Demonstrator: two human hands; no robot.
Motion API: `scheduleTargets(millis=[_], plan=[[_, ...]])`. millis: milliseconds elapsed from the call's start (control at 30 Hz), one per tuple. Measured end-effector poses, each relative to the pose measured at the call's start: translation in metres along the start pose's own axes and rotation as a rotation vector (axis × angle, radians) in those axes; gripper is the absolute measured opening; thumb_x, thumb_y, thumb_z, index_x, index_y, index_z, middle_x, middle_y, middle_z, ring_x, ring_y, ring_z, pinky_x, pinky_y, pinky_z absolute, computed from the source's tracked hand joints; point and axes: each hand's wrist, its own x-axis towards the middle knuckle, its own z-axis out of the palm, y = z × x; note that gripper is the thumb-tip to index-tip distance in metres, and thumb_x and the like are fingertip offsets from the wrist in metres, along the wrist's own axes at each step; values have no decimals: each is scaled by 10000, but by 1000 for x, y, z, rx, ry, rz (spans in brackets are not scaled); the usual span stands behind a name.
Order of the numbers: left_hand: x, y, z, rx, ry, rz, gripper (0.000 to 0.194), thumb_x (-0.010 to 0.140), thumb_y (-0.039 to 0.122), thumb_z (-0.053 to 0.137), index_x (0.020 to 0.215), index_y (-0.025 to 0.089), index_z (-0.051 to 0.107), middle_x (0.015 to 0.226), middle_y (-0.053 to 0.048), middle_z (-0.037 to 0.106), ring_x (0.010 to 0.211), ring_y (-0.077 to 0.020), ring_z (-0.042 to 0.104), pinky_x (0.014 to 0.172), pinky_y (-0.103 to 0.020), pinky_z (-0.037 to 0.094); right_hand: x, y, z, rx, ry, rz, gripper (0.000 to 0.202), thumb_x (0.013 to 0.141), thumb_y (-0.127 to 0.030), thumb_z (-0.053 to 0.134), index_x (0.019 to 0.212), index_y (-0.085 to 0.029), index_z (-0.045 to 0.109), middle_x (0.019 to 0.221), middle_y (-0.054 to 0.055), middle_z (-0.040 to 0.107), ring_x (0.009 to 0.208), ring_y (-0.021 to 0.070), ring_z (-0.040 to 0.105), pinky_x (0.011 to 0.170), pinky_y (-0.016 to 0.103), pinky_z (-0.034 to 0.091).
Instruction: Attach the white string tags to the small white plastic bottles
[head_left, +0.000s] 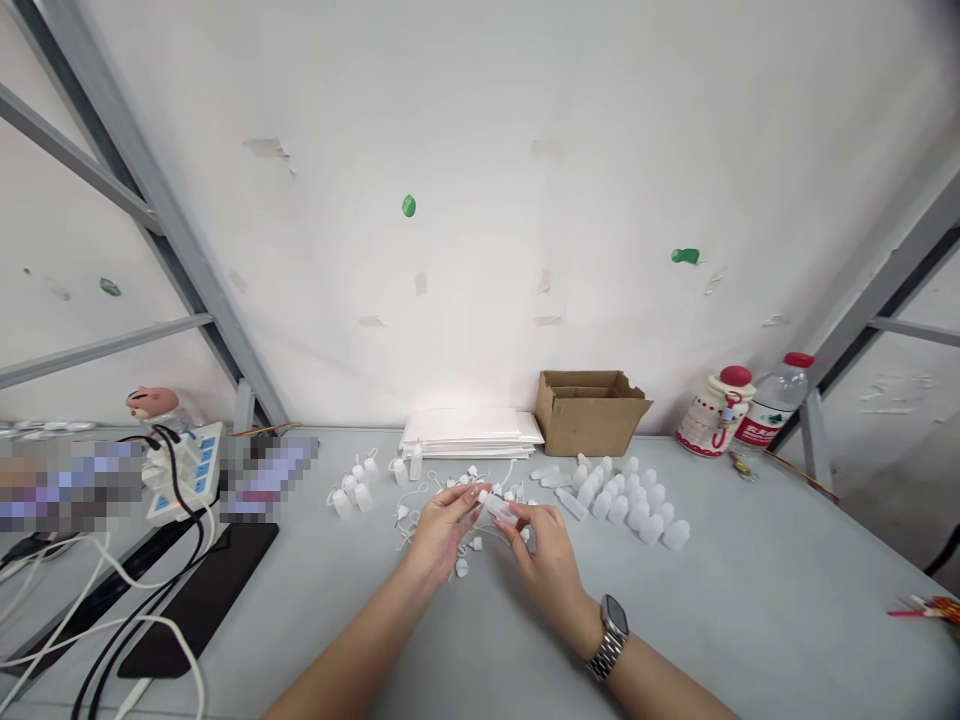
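Observation:
A small translucent white plastic bottle point(498, 507) is held between my two hands, tilted, over the middle of the table. My left hand point(444, 522) is closed, its fingertips pinching the white cap end of the bottle. At the other end, the fingers of my right hand point(546, 552) grip the bottle's body. Below and around the hands lie several loose white caps point(461, 568) with thin white cords. To the right are several uncapped translucent bottles point(638, 514), mostly standing in rows, some lying down. Several capped bottles point(363, 497) with cord loops stand to the left.
Against the wall sit a stack of white sheets or envelopes point(469, 436) and an open cardboard box point(592, 425). A red-and-white flask point(709, 418) and a water bottle point(769, 410) occupy the back right. On the left are a power strip point(202, 470), cables and a black slab point(202, 605).

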Motion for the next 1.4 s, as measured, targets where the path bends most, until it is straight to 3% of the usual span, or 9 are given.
scheduleTargets(millis=[100, 200, 300, 400, 667, 867, 1133, 1300, 1400], plan=[[2, -2, 0, 26, 4, 67, 188, 563, 266, 761, 699, 150, 701, 864, -70, 702, 895, -192, 592, 847, -299, 410, 2, -3, 1, 99, -12, 126, 220, 757, -400, 598, 875, -216, 612, 733, 46, 628, 705, 206, 547, 715, 354, 400], [3, 0, 0, 82, -14, 109, 201, 540, 290, 766, 671, 151, 703, 823, -71, 710, 879, -206, 596, 864, -319, 395, 9, -5, 1, 367, -169, 378, 313, 754, -505, 555, 794, -195, 570, 662, 19, 613, 583, 169, 539, 603, 308, 409], [4, 4, 0, 167, -39, 135, 206, 543, 306, 761, 671, 154, 707, 812, -75, 716, 893, -225, 597, 879, -337, 383, 17, -3, -1, 554, -336, 540, 420, 747, -593, 490, 648, -185, 507, 496, -30, 524, 425, 108, 439, 481, 256, 341], [2, 7, 1, 232, -37, 165, 194, 558, 304, 751, 685, 163, 711, 821, -70, 719, 900, -235, 603, 875, -341, 387, 20, -2, -2, 565, -346, 613, 441, 741, -607, 482, 605, -188, 476, 421, -66, 441, 361, 69, 310, 422, 231, 245], [4, 5, -1, 229, 0, 149, 228, 559, 333, 743, 708, 164, 711, 862, -75, 715, 957, -247, 580, 901, -348, 361, 21, 1, -2, 545, -257, 547, 477, 578, -570, 677, 816, -181, 539, 539, -41, 555, 449, 95, 441, 454, 224, 327], [5, 5, -1, 184, -77, 96, 227, 536, 331, 760, 668, 156, 700, 843, -85, 716, 945, -250, 582, 906, -356, 345, 23, -8, -10, 567, -452, 669, 553, 773, -649, 371, 571, -163, 542, 362, -39, 452, 317, 66, 326, 373, 218, 201], [3, 6, -2, 205, -53, 132, 188, 584, 323, 730, 680, 165, 698, 863, -72, 712, 955, -233, 576, 907, -344, 347, 22, -2, -4, 549, -278, 510, 434, 587, -540, 691, 788, -187, 539, 590, -42, 567, 441, 95, 494, 463, 235, 388], [2, 8, -1, 221, -76, 117, 187, 582, 326, 734, 675, 168, 698, 833, -67, 714, 913, -226, 588, 900, -349, 350, 21, -8, -8, 598, -503, 660, 539, 746, -669, 394, 616, -164, 533, 414, -25, 497, 353, 95, 424, 387, 227, 319], [1, 8, -1, 239, -69, 139, 192, 590, 331, 728, 681, 165, 698, 840, -70, 714, 913, -229, 592, 890, -348, 362, 19, -7, -6, 495, -404, 559, 473, 723, -636, 476, 718, -169, 554, 500, -22, 540, 418, 113, 475, 442, 245, 365]])
